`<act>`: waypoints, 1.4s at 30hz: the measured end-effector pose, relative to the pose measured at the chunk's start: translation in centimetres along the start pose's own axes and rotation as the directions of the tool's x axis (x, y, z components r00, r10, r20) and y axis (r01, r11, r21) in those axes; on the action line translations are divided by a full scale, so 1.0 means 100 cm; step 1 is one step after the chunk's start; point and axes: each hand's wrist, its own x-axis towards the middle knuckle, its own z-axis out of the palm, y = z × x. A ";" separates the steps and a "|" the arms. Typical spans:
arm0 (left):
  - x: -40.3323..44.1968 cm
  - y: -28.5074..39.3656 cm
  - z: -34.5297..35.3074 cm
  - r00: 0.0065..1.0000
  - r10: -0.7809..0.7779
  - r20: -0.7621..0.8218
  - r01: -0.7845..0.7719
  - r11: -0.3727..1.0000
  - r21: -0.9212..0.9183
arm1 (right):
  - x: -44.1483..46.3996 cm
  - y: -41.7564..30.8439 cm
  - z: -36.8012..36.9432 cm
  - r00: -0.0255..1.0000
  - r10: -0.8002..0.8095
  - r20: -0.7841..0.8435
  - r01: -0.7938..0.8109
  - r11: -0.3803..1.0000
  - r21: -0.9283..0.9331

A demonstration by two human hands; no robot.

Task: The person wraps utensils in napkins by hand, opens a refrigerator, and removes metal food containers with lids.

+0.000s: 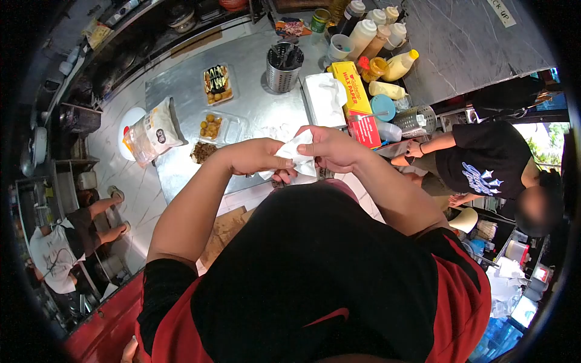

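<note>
Left hand [259,158] and right hand [331,149]: fingers pinching white tissue | tissue [292,151]: crumpled, between both hands' fingertips | clear box [233,128]: beyond left fingers | handling: light, even grip probably best, lest it tear

The head camera looks steeply down over a close shirt [296,260] and table [251,91].

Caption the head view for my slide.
Left hand and right hand holding a white tissue at a metal table, wax paper box nearby.
</note>
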 end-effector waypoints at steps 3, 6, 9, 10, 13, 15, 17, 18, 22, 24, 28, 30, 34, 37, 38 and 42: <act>0.002 -0.003 0.004 0.999 -0.032 0.025 0.032 0.999 0.004 | -0.003 -0.001 -0.002 0.999 0.000 0.043 0.005 0.991 -0.131; -0.003 -0.003 0.020 0.997 -0.076 -0.011 0.075 0.995 -0.062 | -0.002 0.010 -0.017 0.998 0.022 0.065 -0.008 0.980 -0.201; -0.002 -0.007 0.022 0.995 -0.098 -0.029 0.097 0.994 -0.054 | -0.005 0.011 -0.019 0.996 0.029 0.089 -0.010 0.977 -0.211; -0.003 -0.009 0.018 0.993 -0.121 -0.001 0.119 0.978 -0.169 | -0.008 0.008 -0.018 0.995 0.032 0.100 -0.011 0.978 -0.210; -0.004 -0.010 0.011 0.985 -0.171 0.004 0.161 0.922 -0.351 | -0.013 0.002 -0.011 0.997 0.013 0.081 0.001 0.986 -0.165; -0.006 -0.006 0.015 0.976 -0.184 -0.118 0.145 0.950 -0.276 | -0.014 0.003 -0.010 0.999 -0.004 0.055 0.011 0.993 -0.121; -0.007 -0.002 0.026 0.961 -0.149 -0.234 0.108 0.977 -0.182 | -0.013 0.010 -0.011 0.999 -0.015 0.030 0.018 0.997 -0.077; -0.008 -0.001 0.028 0.949 -0.129 -0.289 0.093 0.987 -0.134 | -0.013 0.010 -0.011 1.000 -0.013 0.013 0.014 0.999 -0.044; -0.004 -0.005 0.025 0.963 0.078 -0.258 -0.017 0.973 0.229 | -0.016 0.008 -0.006 0.999 -0.008 -0.054 0.012 0.998 0.065; -0.002 -0.003 0.033 0.931 0.167 -0.324 0.009 0.878 0.478 | -0.016 0.008 -0.008 0.997 -0.030 -0.066 0.034 0.998 0.060; -0.005 0.005 0.044 0.903 0.241 -0.357 0.017 0.809 0.588 | -0.017 0.005 -0.002 0.991 -0.067 -0.114 0.075 0.995 0.063; -0.009 0.020 0.054 0.922 0.058 -0.382 0.111 0.907 0.407 | -0.017 0.003 0.002 0.988 -0.070 -0.140 0.081 0.994 0.076; -0.009 0.024 0.058 0.922 0.074 -0.381 0.084 0.921 0.381 | -0.020 -0.001 -0.001 0.994 -0.039 -0.105 0.045 0.997 0.058; -0.008 0.021 0.055 0.915 0.083 -0.394 0.074 0.927 0.367 | -0.023 -0.007 0.001 0.999 -0.019 -0.048 0.023 0.996 0.081; -0.008 0.020 0.053 0.917 0.089 -0.388 0.065 0.928 0.367 | -0.023 -0.008 0.000 0.999 -0.020 -0.028 0.022 0.996 0.090; -0.007 0.011 0.043 0.929 0.093 -0.359 0.047 0.931 0.362 | -0.018 -0.005 -0.004 1.000 -0.004 0.012 0.004 1.000 -0.014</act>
